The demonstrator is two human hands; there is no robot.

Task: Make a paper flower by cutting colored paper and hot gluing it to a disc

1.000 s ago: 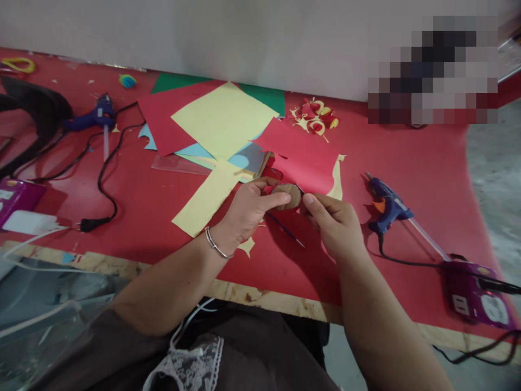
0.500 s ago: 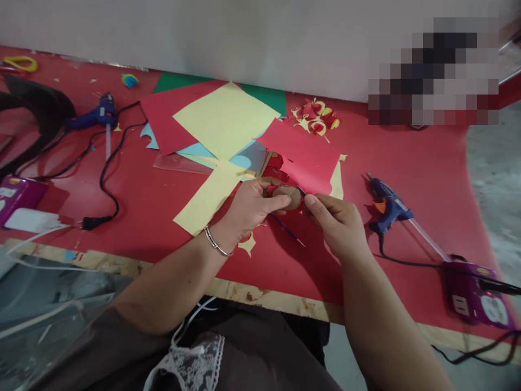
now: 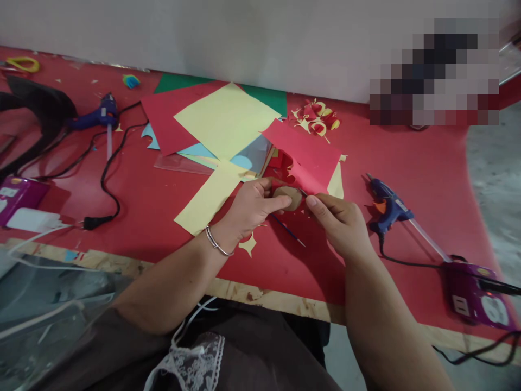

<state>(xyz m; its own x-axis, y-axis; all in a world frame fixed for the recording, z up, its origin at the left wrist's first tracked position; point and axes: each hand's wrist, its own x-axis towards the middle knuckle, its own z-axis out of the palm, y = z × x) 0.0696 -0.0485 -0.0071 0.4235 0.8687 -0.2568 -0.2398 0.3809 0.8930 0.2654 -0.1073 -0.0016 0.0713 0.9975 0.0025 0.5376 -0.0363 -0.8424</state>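
Observation:
My left hand (image 3: 254,205) is closed on a small, rounded brown cardboard piece (image 3: 288,197), its thumb lying flat across the face. Red paper (image 3: 307,157) with a ragged cut edge spreads just behind the piece. On the right, my right hand (image 3: 336,217) pinches a thin dark tool (image 3: 302,191) at the cardboard's right edge. Most of that tool is hidden by the fingers, so its kind is unclear. A slim blue stick with a pointed tip (image 3: 290,232) lies on the table beneath my hands. Beside it is a cream paper scrap (image 3: 247,245).
A blue glue gun (image 3: 388,203) lies to the right, its cord near a purple power box (image 3: 476,293). Another glue gun (image 3: 97,114) is at the left. Cream sheets (image 3: 228,119) and small red and yellow cut-outs (image 3: 316,117) lie toward the back.
The red paper behind the cardboard has shifted slightly, and its ragged edge now sits a little farther right. Both hands keep nearly the same place and grip.

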